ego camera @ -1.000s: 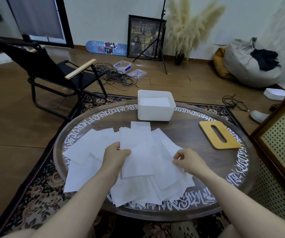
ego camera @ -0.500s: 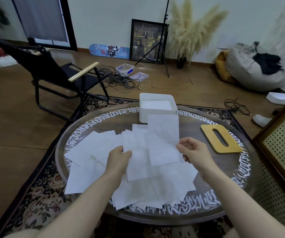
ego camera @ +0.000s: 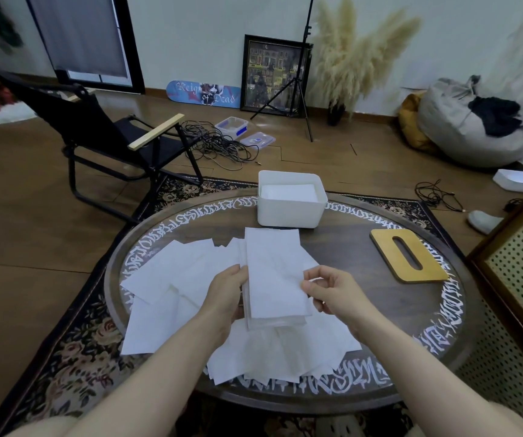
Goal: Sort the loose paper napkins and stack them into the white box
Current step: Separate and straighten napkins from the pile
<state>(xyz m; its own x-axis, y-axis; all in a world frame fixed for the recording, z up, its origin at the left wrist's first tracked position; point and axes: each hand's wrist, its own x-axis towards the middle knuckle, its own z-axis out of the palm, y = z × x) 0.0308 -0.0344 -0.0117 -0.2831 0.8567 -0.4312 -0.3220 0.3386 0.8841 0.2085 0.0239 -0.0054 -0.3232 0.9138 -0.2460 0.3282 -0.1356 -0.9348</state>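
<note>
Both hands grasp a small stack of napkins (ego camera: 273, 272), left hand (ego camera: 227, 293) on its left edge, right hand (ego camera: 329, 290) pinching its right edge, above loose napkins (ego camera: 172, 279) on the surface (ego camera: 364, 279); the white box (ego camera: 288, 212) sits beyond.

Dim, even indoor light casts only faint shadows. Soft glare shows on the brown wooden floor (ego camera: 332, 159). Wide-angle distortion bends the edges, and corners blur slightly.

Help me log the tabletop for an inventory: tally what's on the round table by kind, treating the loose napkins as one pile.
White box: 1
Wooden slotted lid: 1
Loose napkin pile: 1
Napkin stack held in both hands: 1
Total: 4
</note>
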